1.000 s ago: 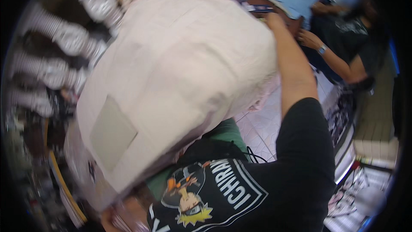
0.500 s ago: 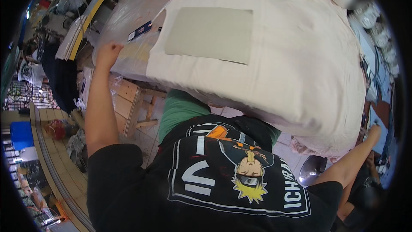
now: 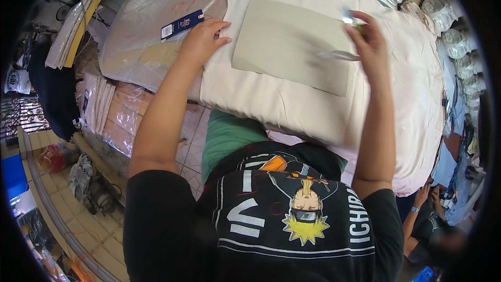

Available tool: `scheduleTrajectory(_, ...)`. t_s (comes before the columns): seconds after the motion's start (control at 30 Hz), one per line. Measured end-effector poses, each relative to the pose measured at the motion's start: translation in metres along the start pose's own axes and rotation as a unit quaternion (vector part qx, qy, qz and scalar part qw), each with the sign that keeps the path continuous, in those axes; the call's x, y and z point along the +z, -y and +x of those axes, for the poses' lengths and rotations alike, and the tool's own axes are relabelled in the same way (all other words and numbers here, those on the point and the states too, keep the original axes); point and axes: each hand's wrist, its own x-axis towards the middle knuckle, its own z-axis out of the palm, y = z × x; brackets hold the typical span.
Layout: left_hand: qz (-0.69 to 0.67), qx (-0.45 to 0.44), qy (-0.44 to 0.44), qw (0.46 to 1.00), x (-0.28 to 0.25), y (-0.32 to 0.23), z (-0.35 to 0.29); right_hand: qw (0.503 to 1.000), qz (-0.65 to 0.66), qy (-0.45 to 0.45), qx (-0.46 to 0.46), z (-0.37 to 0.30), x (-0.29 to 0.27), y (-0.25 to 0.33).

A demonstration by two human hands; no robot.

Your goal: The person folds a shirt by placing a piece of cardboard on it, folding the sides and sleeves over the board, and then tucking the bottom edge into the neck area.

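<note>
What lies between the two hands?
In the head view: a grey sheet on pale cloth, with a strip of cloth beside the left hand; a blurred tool in the right hand overlaps the sheet.

Through my remote feed, pale tiles cover the floor (image 3: 192,166); at left, tan tiling (image 3: 60,190) (curved by my lens) meets a brightly backlit metal grille (image 3: 31,112).

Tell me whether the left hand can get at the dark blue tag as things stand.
Probably yes: the dark blue tag lies close beside the left hand, with nothing visible between them. Whether that hand grips the pale cloth is unclear.
</note>
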Motion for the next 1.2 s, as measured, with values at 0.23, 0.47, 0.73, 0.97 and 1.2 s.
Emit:
scheduleTrajectory(0.23, -0.073, -0.073, -0.069, 0.992, 0.011, 0.0, -0.012, 0.987, -0.086, 0.134, 0.008, 0.003, 0.135, 0.029)
scheduleTrajectory(0.47, -0.053, -0.039, -0.128, 0.99, 0.012, 0.008, -0.012, 0.977, -0.111, 0.185, 0.005, 0.003, 0.177, 0.02)
scheduleTrajectory(0.73, -0.122, -0.105, -0.14, 0.977, 0.012, 0.013, -0.013, 0.968, -0.143, 0.204, -0.042, 0.0, 0.183, 0.013)
scheduleTrajectory(0.97, -0.16, -0.134, -0.131, 0.969, 0.015, 0.017, -0.016, 0.957, -0.187, 0.211, -0.066, 0.0, 0.189, 0.018)
scheduleTrajectory(1.2, 0.243, -0.271, -0.271, 0.891, -0.123, 0.082, -0.068, 0.987, -0.161, 0.025, -0.014, 0.015, 0.081, 0.029)
